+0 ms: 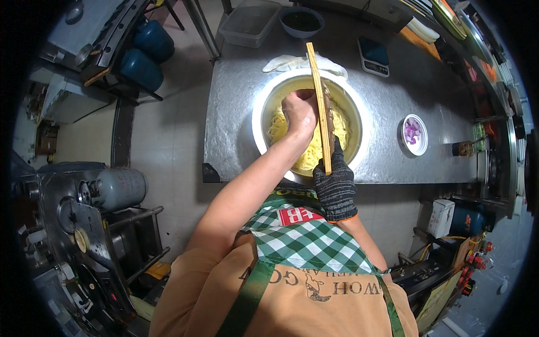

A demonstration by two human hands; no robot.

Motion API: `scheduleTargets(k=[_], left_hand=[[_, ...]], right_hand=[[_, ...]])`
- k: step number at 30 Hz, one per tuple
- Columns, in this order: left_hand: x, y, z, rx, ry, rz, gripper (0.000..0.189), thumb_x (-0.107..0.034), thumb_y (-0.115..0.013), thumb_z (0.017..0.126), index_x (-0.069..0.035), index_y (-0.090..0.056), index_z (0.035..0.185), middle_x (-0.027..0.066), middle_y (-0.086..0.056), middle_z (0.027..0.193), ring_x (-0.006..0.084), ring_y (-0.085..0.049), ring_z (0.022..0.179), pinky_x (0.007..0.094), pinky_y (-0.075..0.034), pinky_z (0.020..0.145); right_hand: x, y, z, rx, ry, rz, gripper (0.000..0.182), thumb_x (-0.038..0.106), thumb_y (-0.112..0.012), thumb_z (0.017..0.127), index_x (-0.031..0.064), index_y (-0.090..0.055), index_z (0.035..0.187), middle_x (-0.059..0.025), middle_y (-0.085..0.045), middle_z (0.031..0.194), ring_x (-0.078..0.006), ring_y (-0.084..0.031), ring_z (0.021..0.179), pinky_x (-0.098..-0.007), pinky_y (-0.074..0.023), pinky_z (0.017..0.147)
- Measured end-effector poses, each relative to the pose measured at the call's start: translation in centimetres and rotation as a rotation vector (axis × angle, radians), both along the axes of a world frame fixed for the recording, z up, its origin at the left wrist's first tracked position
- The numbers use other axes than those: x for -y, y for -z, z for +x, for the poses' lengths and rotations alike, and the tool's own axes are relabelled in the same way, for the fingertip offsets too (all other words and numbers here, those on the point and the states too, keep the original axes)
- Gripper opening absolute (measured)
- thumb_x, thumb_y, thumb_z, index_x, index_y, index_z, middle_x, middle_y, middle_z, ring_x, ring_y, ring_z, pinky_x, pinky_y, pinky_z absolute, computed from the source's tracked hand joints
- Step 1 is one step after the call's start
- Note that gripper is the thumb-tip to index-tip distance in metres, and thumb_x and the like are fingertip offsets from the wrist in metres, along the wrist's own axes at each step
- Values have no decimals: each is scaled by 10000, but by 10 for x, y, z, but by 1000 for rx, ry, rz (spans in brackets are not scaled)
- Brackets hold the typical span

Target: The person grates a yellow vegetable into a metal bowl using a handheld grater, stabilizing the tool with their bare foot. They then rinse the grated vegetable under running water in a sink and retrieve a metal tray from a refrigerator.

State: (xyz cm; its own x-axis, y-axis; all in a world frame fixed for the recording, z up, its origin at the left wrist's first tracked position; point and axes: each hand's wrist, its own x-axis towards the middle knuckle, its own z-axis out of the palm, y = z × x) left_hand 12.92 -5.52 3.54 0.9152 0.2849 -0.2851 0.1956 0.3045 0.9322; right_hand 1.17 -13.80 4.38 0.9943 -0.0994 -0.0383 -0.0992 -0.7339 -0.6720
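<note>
A large white bowl [257, 145] on the steel table holds a heap of thin pale-yellow shreds [309, 153], like cut potato. Over it stands a narrow wooden board [320, 105], seen nearly edge-on, with a brownish, bumpy face on its right side; it looks like a shredder board. My right hand [337, 187], in a dark striped knit glove, grips the board's near end. Bare and curled, my left hand [300, 111] is against the board's left face above the shreds. Its fingertips, and anything in them, are hidden.
Behind the bowl lies a crumpled white cloth [286, 63]. Farther back are a clear plastic tub [248, 25], a bowl of dark contents [290, 31] and a digital scale [374, 57]. To the right are a small bowl [417, 147] of chopped purple onion [412, 130] and a jar [462, 148].
</note>
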Motion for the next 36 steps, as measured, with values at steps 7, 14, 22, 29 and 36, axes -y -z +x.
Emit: scheduleTargets(k=[7, 14, 22, 29, 36], left_hand=[[7, 21, 10, 210, -139, -503, 336, -202, -396, 839, 48, -570, 697, 111, -575, 599, 183, -543, 500, 275, -463, 520], [3, 18, 6, 145, -78, -222, 320, -198, -437, 815, 49, -586, 675, 114, -590, 594, 178, -549, 505, 289, -455, 541], [-5, 9, -6, 12, 95, 248, 143, -98, -597, 707, 38, -638, 726, 41, -616, 646, 79, -537, 585, 222, -437, 604], [-4, 25, -3, 59, 92, 144, 161, -101, -620, 722, 30, -656, 809, 42, -627, 703, 79, -549, 646, 218, -437, 640], [1, 17, -4, 57, 75, 226, 183, -117, -622, 758, 36, -654, 853, 57, -644, 749, 75, -562, 658, 207, -443, 632]], right_hand=[[0, 1, 0, -16, -11, 9, 632, 99, -562, 722, 37, -318, 1301, -248, -584, 832, -380, -587, 721, -416, -480, 618], [0, -1, 1, -54, -2, 52, 654, 121, -577, 716, 0, -313, 1301, -252, -582, 880, -361, -590, 748, -411, -476, 661], [25, 23, 8, -308, 106, 694, 359, 22, -588, 728, -4, -510, 1078, -74, -600, 797, -134, -550, 698, -266, -465, 625], [25, 18, 7, -276, 126, 722, 368, 15, -551, 758, 3, -486, 1120, -80, -591, 767, -124, -556, 622, -251, -471, 559], [22, 26, 5, -231, 101, 650, 444, 52, -570, 754, 13, -456, 1182, -86, -580, 743, -121, -529, 584, -270, -465, 535]])
